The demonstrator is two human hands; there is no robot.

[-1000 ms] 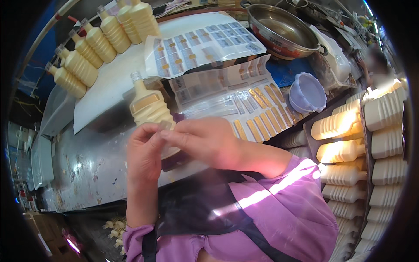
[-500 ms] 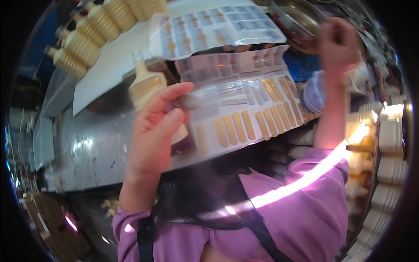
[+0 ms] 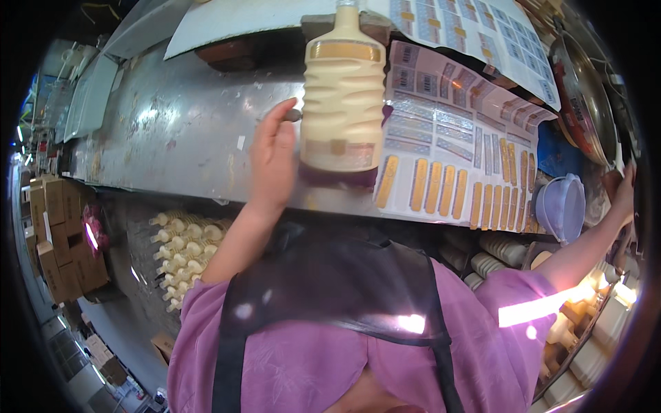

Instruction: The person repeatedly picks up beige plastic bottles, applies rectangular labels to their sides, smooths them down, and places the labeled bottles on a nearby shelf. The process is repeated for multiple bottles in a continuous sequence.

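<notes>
A cream ribbed bottle lies on a dark purple pad, neck pointing away from me, with a gold label near its shoulder and another near its base. Just left of it is my left hand, fingers apart and raised; a small dark thing shows by its fingertips, too blurred to name. At the far right edge my right hand is stretched out beside a brown handle; its fingers are mostly lost in shadow. Sheets of gold and silver stickers are spread right of the bottle.
Another label sheet lies behind. A lilac bucket and a metal pan stand at the right. Cream bottles are massed below the metal table at left, near cardboard boxes. More pale containers sit underneath at right.
My view has swung, bringing the bottle to the middle. My right hand has gone from above the pan to the far right edge. My left hand is now beside the bottle, no longer in front.
</notes>
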